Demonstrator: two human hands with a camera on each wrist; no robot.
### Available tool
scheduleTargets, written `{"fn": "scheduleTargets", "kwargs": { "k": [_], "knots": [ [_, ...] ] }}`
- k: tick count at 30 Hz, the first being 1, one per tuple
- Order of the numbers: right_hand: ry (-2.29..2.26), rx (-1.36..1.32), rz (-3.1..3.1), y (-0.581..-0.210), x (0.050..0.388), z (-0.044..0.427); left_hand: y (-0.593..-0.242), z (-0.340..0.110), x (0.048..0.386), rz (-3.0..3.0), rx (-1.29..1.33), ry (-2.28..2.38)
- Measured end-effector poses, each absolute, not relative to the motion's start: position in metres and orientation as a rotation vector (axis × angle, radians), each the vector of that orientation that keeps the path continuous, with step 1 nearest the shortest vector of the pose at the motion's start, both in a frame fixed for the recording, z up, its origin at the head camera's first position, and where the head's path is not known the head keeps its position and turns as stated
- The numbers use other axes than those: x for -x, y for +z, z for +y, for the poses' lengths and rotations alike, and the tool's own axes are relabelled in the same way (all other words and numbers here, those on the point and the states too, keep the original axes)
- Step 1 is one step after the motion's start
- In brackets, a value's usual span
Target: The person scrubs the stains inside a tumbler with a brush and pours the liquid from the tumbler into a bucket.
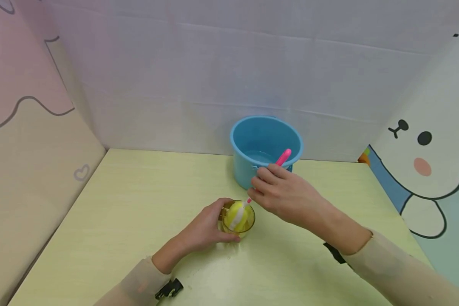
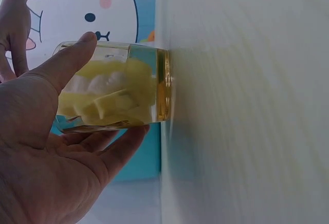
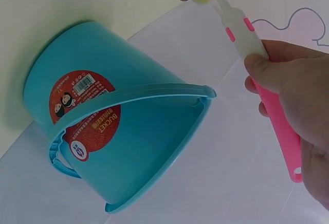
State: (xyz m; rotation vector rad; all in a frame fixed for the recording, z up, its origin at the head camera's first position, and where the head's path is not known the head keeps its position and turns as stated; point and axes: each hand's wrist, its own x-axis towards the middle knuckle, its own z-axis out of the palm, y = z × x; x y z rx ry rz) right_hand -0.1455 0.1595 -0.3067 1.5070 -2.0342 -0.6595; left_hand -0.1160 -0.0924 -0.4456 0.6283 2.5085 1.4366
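Note:
A clear amber glass cup point(image 2: 110, 100) stands on the table, and my left hand point(image 1: 208, 226) grips it with thumb and fingers on opposite sides. Inside the cup sits the yellow and white sponge head point(image 1: 237, 216) of a cup brush. My right hand point(image 1: 277, 191) holds the brush by its pink and white handle point(image 3: 277, 124), the thumb lying along it. In the head view the handle leans up to the right, its pink end showing above the hand. The right wrist view catches only part of the sponge head, at the top edge.
A blue bucket point(image 1: 242, 174) with a red label point(image 3: 85, 113) stands behind the cup, close to the back wall. Its bottom seems to hold some water. The pale yellow table point(image 1: 137, 199) is bounded by printed cloth walls, with a few wet marks near the cup.

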Motion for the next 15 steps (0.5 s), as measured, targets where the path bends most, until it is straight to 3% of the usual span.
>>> {"fn": "scheduleTargets", "kwargs": {
  "k": [15],
  "knots": [
    [-0.688, -1.467, -2.054, -0.3053, 0.1457, 0.1608, -0.4446, -0.0925, 0.1151, 2.493, -0.616, 1.440]
  ]
}}
